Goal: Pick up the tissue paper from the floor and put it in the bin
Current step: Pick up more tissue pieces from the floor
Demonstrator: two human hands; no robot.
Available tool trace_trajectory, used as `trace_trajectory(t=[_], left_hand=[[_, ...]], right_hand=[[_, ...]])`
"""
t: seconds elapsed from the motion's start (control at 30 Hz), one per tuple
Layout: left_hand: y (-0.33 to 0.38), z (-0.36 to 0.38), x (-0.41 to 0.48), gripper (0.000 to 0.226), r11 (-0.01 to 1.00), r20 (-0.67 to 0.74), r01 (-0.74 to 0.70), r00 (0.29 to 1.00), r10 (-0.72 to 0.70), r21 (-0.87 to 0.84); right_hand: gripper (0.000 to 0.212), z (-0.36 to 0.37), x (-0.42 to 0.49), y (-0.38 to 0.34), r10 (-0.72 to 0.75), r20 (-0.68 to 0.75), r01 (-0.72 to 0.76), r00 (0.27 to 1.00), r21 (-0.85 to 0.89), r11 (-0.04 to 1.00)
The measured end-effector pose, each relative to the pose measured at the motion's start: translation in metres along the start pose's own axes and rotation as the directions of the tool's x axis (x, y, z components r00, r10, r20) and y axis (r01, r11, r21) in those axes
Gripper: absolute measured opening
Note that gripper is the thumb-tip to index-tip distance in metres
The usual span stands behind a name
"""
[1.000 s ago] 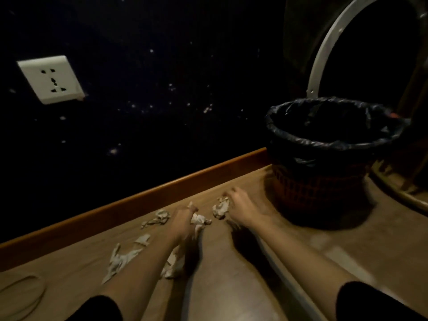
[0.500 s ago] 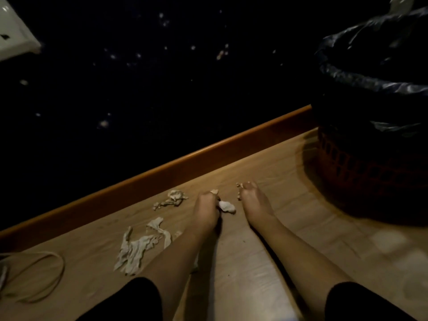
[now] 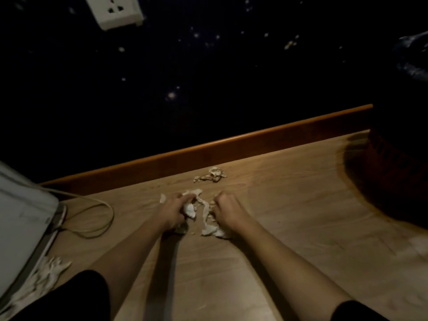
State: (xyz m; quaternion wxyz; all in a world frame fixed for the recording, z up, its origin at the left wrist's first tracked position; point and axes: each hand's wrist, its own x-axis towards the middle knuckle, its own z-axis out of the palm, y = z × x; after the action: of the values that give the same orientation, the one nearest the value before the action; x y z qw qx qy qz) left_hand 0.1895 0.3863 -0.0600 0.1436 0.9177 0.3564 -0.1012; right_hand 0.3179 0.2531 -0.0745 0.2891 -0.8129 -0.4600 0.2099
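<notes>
A dim room, seen from above: a pale wooden floor (image 3: 289,205) runs up to an orange-brown skirting board (image 3: 208,151) and a dark speckled wall carrying a white socket plate (image 3: 115,11). The bin (image 3: 403,158), lined with a black bag, stands at the far right edge, largely lost in shadow. A white appliance (image 3: 20,218) fills the left edge, its pale cable (image 3: 102,218) looped on the boards — and a crumpled pale cloth or paper (image 3: 44,276) lies at its foot; which, the light does not tell.

At the centre, a person's bare forearms reach to the floor. The left hand (image 3: 174,210) is curled into a fist around a wad of tissue paper (image 3: 190,208), white folds showing between the fingers. The right hand (image 3: 228,209) is also closed, fingers tucked under, pinching at a torn strip of tissue (image 3: 209,224) that trails along the floor beside it; how firm that hold is cannot be made out. A further scrap of tissue (image 3: 214,174) lies apart, nearer the skirting.

The gathering step appears to be under way, the binning not yet begun. The next move probably calls for drawing the loose strip fully into the right fist, collecting the far scrap, then carrying both handfuls right to the bin — tightly, since thin shreds could drop.
</notes>
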Motion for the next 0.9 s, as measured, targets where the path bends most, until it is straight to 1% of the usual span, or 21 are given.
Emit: trace_trajectory(t=[0.03,0.07,0.1,0.13,0.2,0.23,0.27,0.3,0.37,0.43,0.47,0.5,0.53,0.57,0.6,0.63,0.7,0.73,0.77,0.83,0.9], left_hand=[[-0.003,0.004,-0.008,0.074,1.000,0.062,0.015,0.998,-0.017,0.025],[-0.006,0.010,-0.016,0.073,0.999,0.069,0.022,0.997,-0.025,0.048],[-0.007,0.016,-0.025,0.070,0.998,0.025,0.034,0.999,-0.036,0.061],[-0.009,0.023,-0.033,0.066,0.998,-0.052,0.044,0.998,-0.042,0.050],[-0.012,0.032,-0.050,0.052,1.000,-0.201,-0.003,0.980,0.000,-0.014],[-0.013,0.034,-0.057,0.044,0.997,-0.223,-0.052,0.974,0.036,-0.064],[-0.016,0.035,-0.063,0.036,0.989,-0.215,-0.081,0.975,0.053,-0.124],[-0.018,0.035,-0.067,0.028,0.981,-0.199,-0.084,0.979,0.048,-0.177],[-0.023,0.035,-0.071,0.019,0.969,-0.215,-0.056,0.977,0.003,-0.240],[-0.025,0.035,-0.072,0.015,0.962,-0.284,-0.012,0.956,-0.069,-0.272],[-0.026,0.037,-0.071,0.017,0.958,-0.342,-0.004,0.934,-0.099,-0.287],[-0.024,0.036,-0.070,0.022,0.955,-0.402,-0.006,0.908,-0.118,-0.295],[-0.021,0.035,-0.070,0.027,0.955,-0.453,-0.022,0.883,-0.120,-0.296],[-0.017,0.035,-0.070,0.033,0.954,-0.470,-0.043,0.876,-0.107,-0.296],[-0.011,0.038,-0.070,0.041,0.951,-0.446,-0.066,0.892,-0.079,-0.301],[-0.004,0.042,-0.072,0.046,0.947,-0.398,-0.093,0.916,-0.040,-0.308],[0.009,0.057,-0.076,0.045,0.949,-0.331,-0.183,0.939,0.091,-0.258],[0.013,0.066,-0.077,0.042,0.952,-0.314,-0.223,0.937,0.151,-0.208],[0.015,0.073,-0.077,0.041,0.957,-0.297,-0.241,0.937,0.186,-0.160],[0.015,0.077,-0.075,0.035,0.960,-0.323,-0.246,0.927,0.191,-0.137],[0.016,0.068,-0.080,0.028,0.962,-0.317,-0.237,0.930,0.184,-0.135]], right_hand=[[0.026,0.011,-0.006,-0.006,-0.031,0.042,0.035,0.999,-0.098,0.995],[0.033,0.023,-0.017,-0.010,-0.061,0.057,0.071,0.997,-0.205,0.976],[0.038,0.033,-0.029,-0.010,-0.103,0.041,0.111,0.994,-0.303,0.946],[0.037,0.041,-0.042,-0.008,-0.181,-0.009,0.167,0.983,-0.350,0.922],[0.025,0.053,-0.060,0.001,-0.296,-0.034,0.272,0.955,-0.308,0.912],[0.019,0.056,-0.063,0.007,-0.326,-0.044,0.299,0.944,-0.298,0.906],[0.015,0.054,-0.063,0.007,-0.302,-0.029,0.285,0.953,-0.257,0.924],[0.014,0.050,-0.058,0.007,-0.254,-0.050,0.239,0.966,-0.204,0.949],[0.017,0.031,-0.045,-0.001,-0.103,-0.145,0.097,0.984,-0.049,0.994],[0.013,0.006,-0.021,-0.013,0.027,-0.234,-0.003,0.972,0.103,0.995],[0.013,-0.004,-0.005,-0.018,0.039,-0.262,-0.008,0.964,0.117,0.993],[0.014,-0.012,0.013,-0.021,0.025,-0.285,0.002,0.958,0.096,0.995],[0.018,-0.017,0.032,-0.022,-0.010,-0.299,0.022,0.954,0.037,0.999],[0.022,-0.017,0.051,-0.021,-0.028,-0.289,0.022,0.957,-0.024,0.999],[0.025,-0.015,0.065,-0.020,-0.041,-0.262,0.017,0.964,-0.092,0.996],[0.025,-0.009,0.076,-0.018,-0.049,-0.195,0.018,0.979,-0.160,0.987],[0.029,0.013,0.082,-0.018,-0.012,-0.021,0.007,1.000,-0.259,0.966],[0.031,0.024,0.079,-0.018,-0.024,0.013,0.027,1.000,-0.327,0.945],[0.033,0.034,0.076,-0.015,-0.031,0.010,0.032,0.999,-0.363,0.931],[0.030,0.043,0.064,-0.009,-0.092,-0.058,0.068,0.994,-0.334,0.940],[0.024,0.045,0.053,-0.001,-0.107,-0.067,0.086,0.992,-0.263,0.961]])
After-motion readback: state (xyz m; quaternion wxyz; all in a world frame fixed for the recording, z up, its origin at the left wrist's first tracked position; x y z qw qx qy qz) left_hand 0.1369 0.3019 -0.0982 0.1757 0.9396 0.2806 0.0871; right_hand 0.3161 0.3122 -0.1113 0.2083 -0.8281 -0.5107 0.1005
